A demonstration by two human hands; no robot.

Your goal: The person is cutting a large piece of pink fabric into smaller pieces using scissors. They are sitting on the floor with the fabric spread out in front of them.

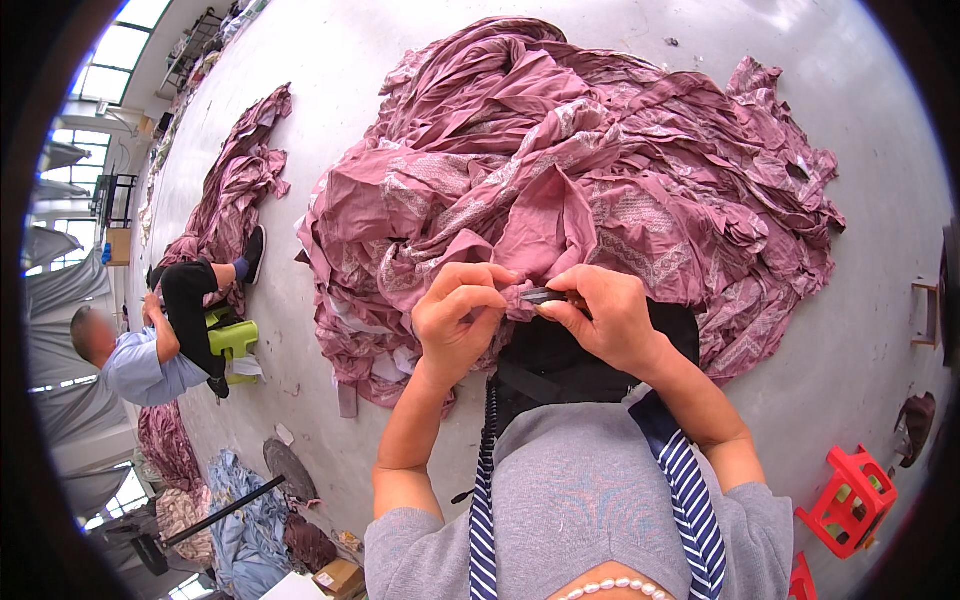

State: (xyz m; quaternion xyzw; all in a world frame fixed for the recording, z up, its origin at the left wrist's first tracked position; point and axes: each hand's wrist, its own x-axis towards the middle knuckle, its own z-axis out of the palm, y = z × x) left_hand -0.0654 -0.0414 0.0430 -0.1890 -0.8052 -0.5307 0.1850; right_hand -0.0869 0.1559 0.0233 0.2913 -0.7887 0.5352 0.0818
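Note:
A large heap of dusty-pink fabric point(480, 180) with pale patterned bands lies in front of me. My left hand point(460, 318) pinches a gathered bit of this fabric between thumb and fingers, close to my lap. Directly beside it, my right hand point(608, 318) is closed around small dark thread snips point(543, 296). Their metal tips point left and touch the pinched fabric. My right fingers cover most of the handle, and whether the blades are together is too small to make out.
At left, another person point(155, 365) sits on a green stool point(233, 340) beside a long strip of pink fabric point(235, 180). Blue cloth point(245, 530) is piled at lower left, near a black pole point(225, 510). A red plastic stool point(848, 500) stands at lower right.

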